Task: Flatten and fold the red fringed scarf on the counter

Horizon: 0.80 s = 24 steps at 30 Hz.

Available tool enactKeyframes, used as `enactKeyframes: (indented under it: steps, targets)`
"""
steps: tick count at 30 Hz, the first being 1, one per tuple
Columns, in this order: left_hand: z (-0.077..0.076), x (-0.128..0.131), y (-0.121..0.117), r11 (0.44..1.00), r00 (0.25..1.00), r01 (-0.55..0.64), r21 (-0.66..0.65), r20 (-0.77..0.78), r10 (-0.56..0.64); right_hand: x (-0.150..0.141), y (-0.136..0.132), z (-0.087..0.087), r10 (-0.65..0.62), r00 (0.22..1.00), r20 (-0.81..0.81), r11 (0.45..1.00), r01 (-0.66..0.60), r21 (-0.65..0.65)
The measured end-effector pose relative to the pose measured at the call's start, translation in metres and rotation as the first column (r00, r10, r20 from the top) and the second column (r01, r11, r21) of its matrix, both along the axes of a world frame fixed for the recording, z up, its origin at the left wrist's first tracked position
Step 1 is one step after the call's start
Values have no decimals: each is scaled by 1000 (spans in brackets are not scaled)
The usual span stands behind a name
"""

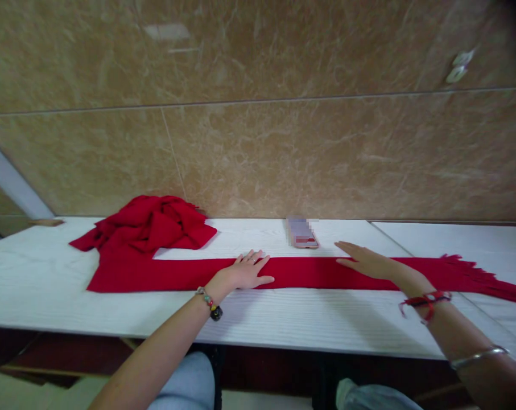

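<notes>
A red scarf [304, 273] runs as a long flat strip across the white table, its fringed end at the far right. Its other part lies bunched in a loose heap at the left. My left hand [247, 270] rests on the strip near its middle, fingers spread and palm down. Farther right, my right hand [366, 263] is over the same strip with fingers stretched out and thumb apart; whether it presses on the cloth I cannot tell. Neither hand grips anything.
A phone [306, 239], partly blurred out, lies behind the strip near the wall. The white table [155, 313] ends at a front edge close to my legs. A tiled brown wall [283, 154] rises directly behind it, and a small wooden piece [46, 222] sits at the back left.
</notes>
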State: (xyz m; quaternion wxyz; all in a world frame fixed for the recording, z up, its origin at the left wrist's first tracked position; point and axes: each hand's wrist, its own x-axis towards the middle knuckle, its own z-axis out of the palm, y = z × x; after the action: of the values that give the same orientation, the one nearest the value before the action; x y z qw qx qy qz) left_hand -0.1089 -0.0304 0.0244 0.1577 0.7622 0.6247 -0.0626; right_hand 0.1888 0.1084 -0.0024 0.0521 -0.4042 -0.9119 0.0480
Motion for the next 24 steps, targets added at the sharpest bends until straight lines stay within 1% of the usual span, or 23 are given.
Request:
enactKeyframes:
  steps: [4,6,8,12,18,21,24]
  targets:
    - [2,-2,2,1000,1000,-24,-2,-10,24,63,32,-2,-125,990,73,992,126,-20]
    - [3,-1,3,999,999,-36,-7,-16,36,84,41,-5,-164,979,118,986,167,-16]
    - [5,0,3,999,999,-39,-14,-20,39,96,48,-8,-176,974,140,984,180,-15]
    - [7,2,4,999,998,-50,-22,-31,49,107,54,-14,-143,984,106,989,147,-25]
    - [6,1,6,999,998,-49,-22,-39,48,112,55,-15,-133,989,60,989,136,-49]
    - [6,2,6,998,998,-55,-20,-28,54,114,55,-13,-136,991,12,988,136,-71]
    - [7,3,4,997,997,-72,-23,-10,72,122,59,-6,-135,991,-24,979,129,-158]
